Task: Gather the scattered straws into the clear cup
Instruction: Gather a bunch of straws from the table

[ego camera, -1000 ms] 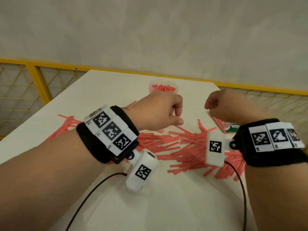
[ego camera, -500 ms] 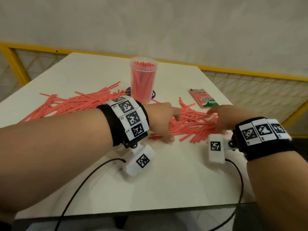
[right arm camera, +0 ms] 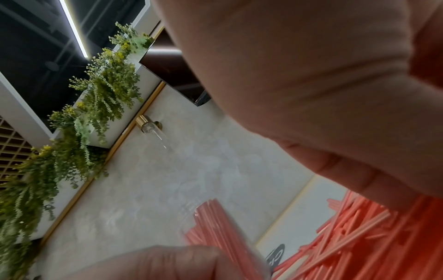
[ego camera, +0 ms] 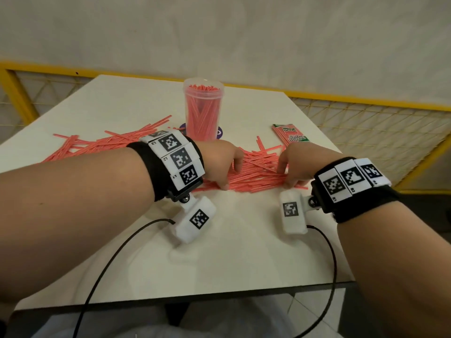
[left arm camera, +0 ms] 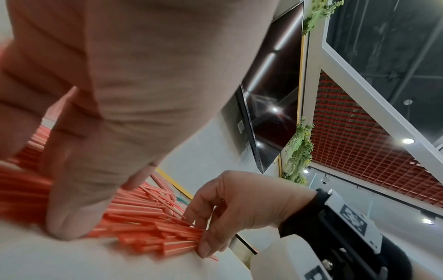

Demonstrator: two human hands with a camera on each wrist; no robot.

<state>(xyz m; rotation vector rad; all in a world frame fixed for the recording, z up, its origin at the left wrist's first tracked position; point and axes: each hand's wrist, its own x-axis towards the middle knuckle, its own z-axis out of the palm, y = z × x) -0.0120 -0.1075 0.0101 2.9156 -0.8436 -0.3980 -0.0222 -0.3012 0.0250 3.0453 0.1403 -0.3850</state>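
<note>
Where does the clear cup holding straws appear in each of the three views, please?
Head: clear cup stands upper centre, beyond both hands.
Left wrist: not in view.
Right wrist: cup at bottom centre, blurred, seen from low.
Shared landmark: the loose straw pile on the table.

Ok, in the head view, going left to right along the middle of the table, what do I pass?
Loose straws on the left → left hand → straw pile between the hands → right hand. The clear cup and straw packet lie farther back.
</note>
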